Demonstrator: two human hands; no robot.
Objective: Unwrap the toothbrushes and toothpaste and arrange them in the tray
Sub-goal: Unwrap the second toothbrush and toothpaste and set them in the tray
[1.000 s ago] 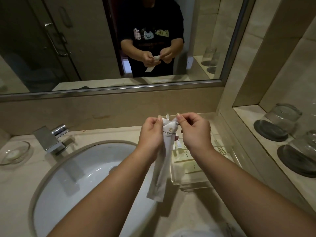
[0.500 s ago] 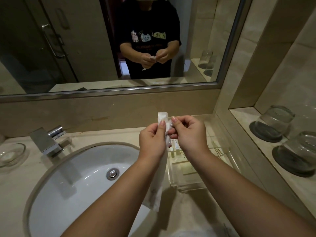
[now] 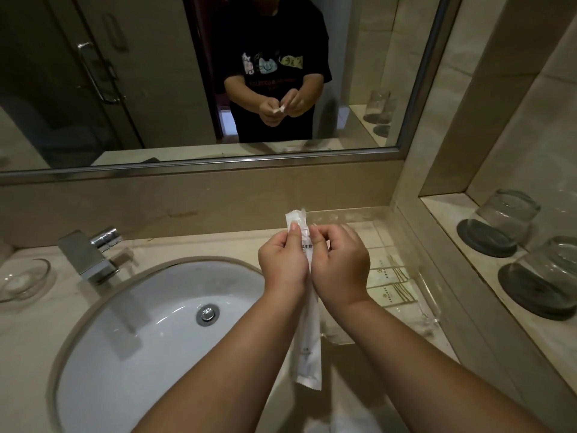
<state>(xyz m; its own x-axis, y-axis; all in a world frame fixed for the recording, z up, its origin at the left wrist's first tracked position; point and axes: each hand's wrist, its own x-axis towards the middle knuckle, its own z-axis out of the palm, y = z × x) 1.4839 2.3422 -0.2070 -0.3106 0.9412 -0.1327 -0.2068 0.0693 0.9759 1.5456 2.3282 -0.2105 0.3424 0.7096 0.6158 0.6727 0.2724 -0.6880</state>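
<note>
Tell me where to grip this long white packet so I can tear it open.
Pinch it just below the crimped top edge, one hand coming in from each side, fingertips close together. The white packet hangs upright, long and limp, so a grip lower down would probably only bend it. Your left hand and right hand pinch near that spot now.

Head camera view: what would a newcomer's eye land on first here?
The left hand and right hand, mid-frame, both pinch the top of a long white wrapper that hangs down between the wrists. The white sink basin fills the lower left, with the mirror above reflecting the person. At right, two upturned glasses stand on a niche shelf.
</note>
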